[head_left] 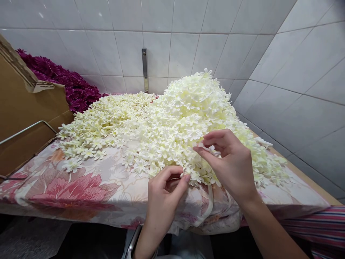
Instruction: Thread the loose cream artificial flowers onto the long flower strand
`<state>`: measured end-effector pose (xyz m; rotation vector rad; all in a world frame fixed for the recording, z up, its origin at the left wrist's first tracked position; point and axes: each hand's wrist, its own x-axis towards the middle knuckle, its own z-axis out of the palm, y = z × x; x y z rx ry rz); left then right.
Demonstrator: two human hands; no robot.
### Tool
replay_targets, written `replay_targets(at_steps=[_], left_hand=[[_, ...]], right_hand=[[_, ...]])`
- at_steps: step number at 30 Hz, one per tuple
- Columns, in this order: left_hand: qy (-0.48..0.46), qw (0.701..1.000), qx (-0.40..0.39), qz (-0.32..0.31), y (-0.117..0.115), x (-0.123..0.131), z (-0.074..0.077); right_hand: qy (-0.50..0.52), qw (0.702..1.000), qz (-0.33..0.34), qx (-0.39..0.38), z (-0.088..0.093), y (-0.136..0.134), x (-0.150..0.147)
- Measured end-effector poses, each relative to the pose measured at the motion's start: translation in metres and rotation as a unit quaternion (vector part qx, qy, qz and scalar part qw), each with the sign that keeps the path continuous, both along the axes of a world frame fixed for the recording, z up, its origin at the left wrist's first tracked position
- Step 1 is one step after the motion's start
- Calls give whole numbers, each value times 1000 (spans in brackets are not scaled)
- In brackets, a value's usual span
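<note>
Right forearm [272,219] slants in from the lower right corner, right hand [235,165] raised, thumb and index stretched leftward, grip pinching a white flower [212,149]. Left hand [165,192] sits lower, wrist below the knuckles, thumb and index tips close together, other fingers curled under; cannot tell what, if anything, its grip has. Both hands at the front of a tall heap of white blossoms [188,115] on the cloth-covered bench [126,194]; cardboard box [29,97] at far left

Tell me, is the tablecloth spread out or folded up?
Spread out: the tablecloth lies beneath the white flowers, shows broadly on the left, and hangs down at the front.
</note>
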<state>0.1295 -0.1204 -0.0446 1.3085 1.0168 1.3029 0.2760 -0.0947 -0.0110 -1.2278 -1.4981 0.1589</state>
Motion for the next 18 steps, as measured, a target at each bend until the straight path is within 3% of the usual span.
replay_targets(at_steps=[6,12,18], left_hand=[[4,1000,11,1,0,0,0],[22,1000,11,-2,0,0,0],[23,999,24,3,0,-1,0]], right_hand=[[-57,998,-31,-16,3,3,4],[-72,997,3,-39,3,-1,8],[-141,989,-41,25,-2,-5,10]])
